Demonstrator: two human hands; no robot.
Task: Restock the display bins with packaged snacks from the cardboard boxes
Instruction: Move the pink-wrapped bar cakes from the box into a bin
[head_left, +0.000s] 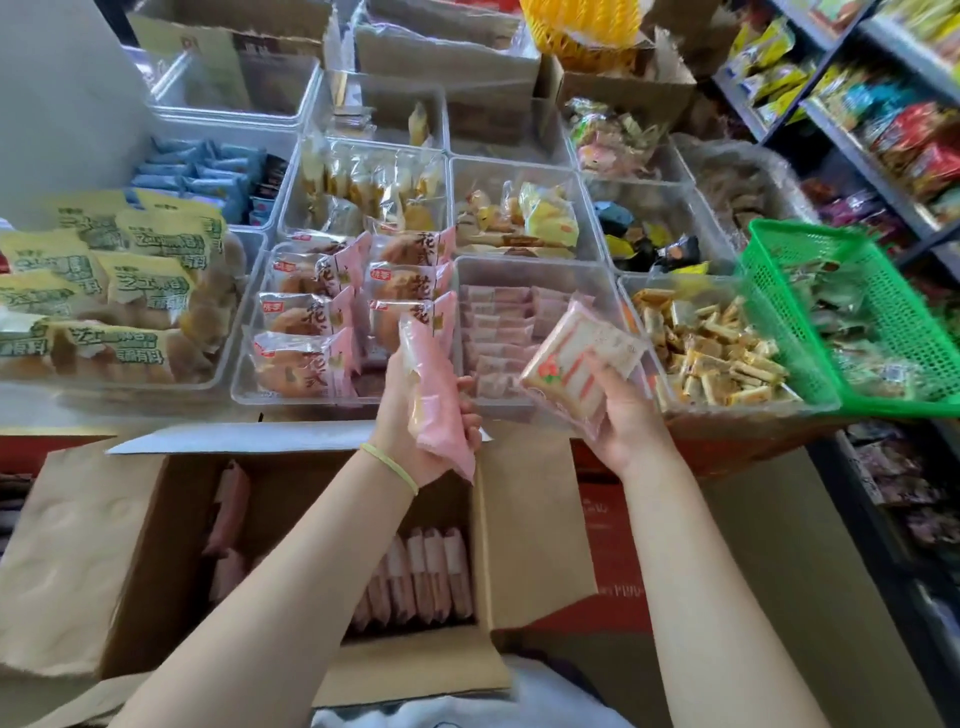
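An open cardboard box stands below me with several pink snack packs standing upright inside. My left hand grips a pink pack edge-on above the box's far flap. My right hand holds a pink-and-white sandwich-cake pack, face up and tilted, over the near rim of a clear display bin. Rows of the same pink packs lie in that bin.
Clear bins surround it: bread packs to the left, small yellow snacks to the right, others behind. A green basket sits at right, shelves of goods beyond. Yellow-green bags fill the far-left bin.
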